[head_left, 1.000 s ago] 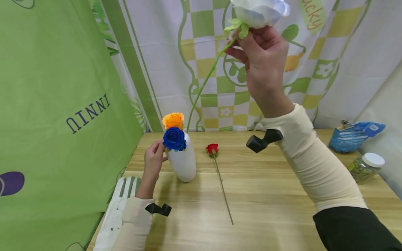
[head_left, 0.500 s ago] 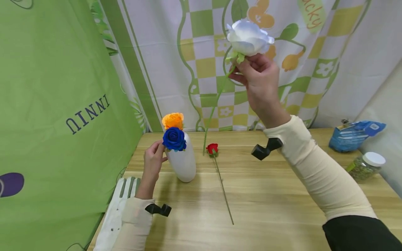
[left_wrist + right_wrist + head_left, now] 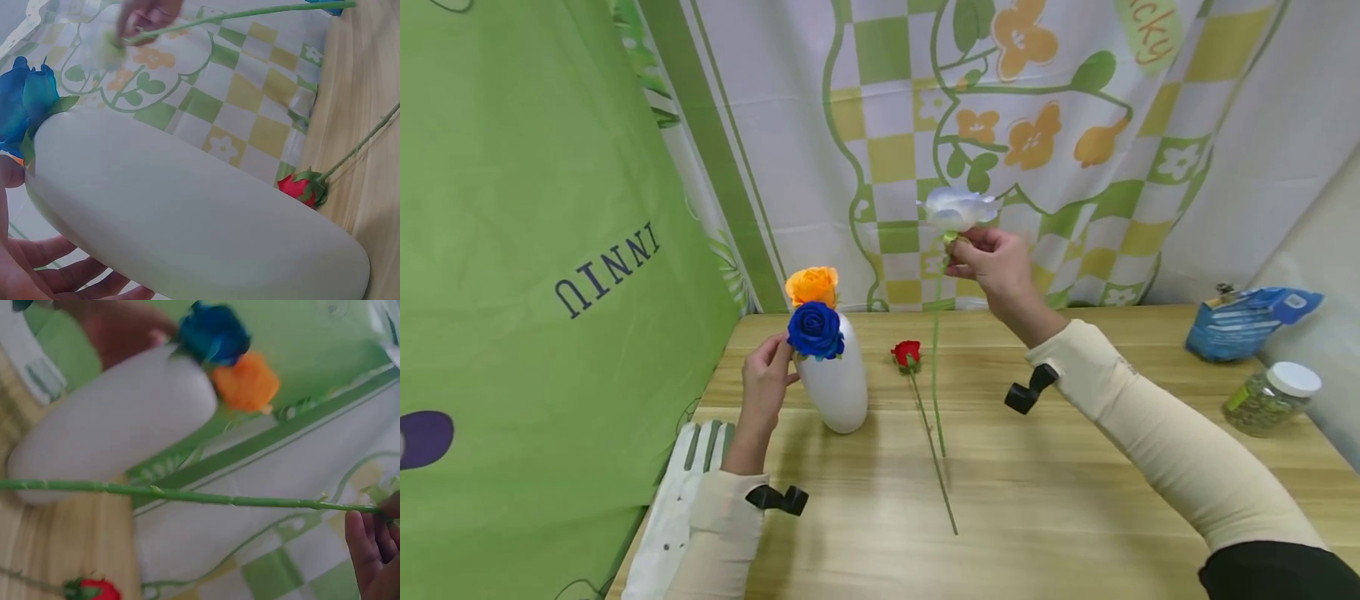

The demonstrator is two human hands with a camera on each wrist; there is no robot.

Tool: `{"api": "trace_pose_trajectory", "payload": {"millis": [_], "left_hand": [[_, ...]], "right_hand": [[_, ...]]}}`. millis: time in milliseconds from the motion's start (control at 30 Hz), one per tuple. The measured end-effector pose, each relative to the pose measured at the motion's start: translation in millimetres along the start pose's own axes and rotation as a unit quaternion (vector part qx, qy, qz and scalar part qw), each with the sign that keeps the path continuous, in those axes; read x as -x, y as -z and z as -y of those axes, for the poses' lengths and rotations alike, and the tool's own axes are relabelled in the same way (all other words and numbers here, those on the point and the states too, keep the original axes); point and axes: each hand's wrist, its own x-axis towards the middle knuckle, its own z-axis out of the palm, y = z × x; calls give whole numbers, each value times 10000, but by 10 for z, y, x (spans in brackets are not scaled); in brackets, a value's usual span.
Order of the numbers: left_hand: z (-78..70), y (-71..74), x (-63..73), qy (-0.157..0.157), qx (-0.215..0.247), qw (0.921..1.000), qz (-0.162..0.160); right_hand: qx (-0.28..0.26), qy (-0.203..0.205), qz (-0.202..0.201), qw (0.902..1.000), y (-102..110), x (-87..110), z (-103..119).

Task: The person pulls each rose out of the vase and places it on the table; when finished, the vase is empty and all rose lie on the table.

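My left hand (image 3: pixel 766 379) holds a white vase (image 3: pixel 842 383) near its mouth; thumb and fingers lie around its side in the left wrist view. An orange rose (image 3: pixel 812 287) and a blue rose (image 3: pixel 816 331) stand in the vase with their stems hidden. To the right, my right hand (image 3: pixel 1003 271) pinches a white rose (image 3: pixel 957 208) just under its bloom. Its green stem (image 3: pixel 187 495) hangs downward, outside the vase. Between the vase and that stem, a red rose (image 3: pixel 907 355) lies on the table.
The wooden table (image 3: pixel 1045 500) meets a patterned curtain (image 3: pixel 895 158) at the back. A blue bag (image 3: pixel 1240 325) and a lidded jar (image 3: pixel 1273 398) stand at the right. A white slatted object (image 3: pixel 662 517) lies beside my left forearm.
My right hand has come down with the white rose, and its stem has moved right, from beside the vase mouth to past the red rose. My left hand stays on the vase.
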Motion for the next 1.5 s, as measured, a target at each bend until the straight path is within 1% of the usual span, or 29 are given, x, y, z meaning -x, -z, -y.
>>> {"api": "trace_pose_trajectory", "payload": {"millis": [133,200,333,467,567,800,933,1167,1333,1500], "left_hand": [[-1,4,-3,-10,-17,10000,-7],[1,6,-4,-12,-20,10000,-14],[-1,3,-3,-13,-29,10000,-9],[4,11,-9,-20,-27,10000,-11],[5,17,-10,-31,-25,10000,-6],[-6,19,-9,-66,-12,10000,-22],[-4,7,-11,-102,28,9999,-59],[11,-15,-11,-128,31,9999,-49],[21,-8,-20,-155,7,9999,-37],[16,-7,-18,-198,41,9998,-74]], "right_hand": [[563,-565,143,9967,132,-61,-246],[775,-767,187,9939,201,-91,-375],[1130,-1141,214,9868,322,-130,-605],[1468,-1557,178,9767,393,-134,-810],[1567,-1806,122,9709,443,-126,-959],[1468,-2323,-13,9615,531,-91,-1317],[1483,-2450,-7,9581,554,-63,-1466],[1613,-2652,66,9506,574,-19,-1641],[1534,-2675,-10,9513,564,-13,-1720],[1494,-2833,-112,9473,558,-30,-1754]]}}
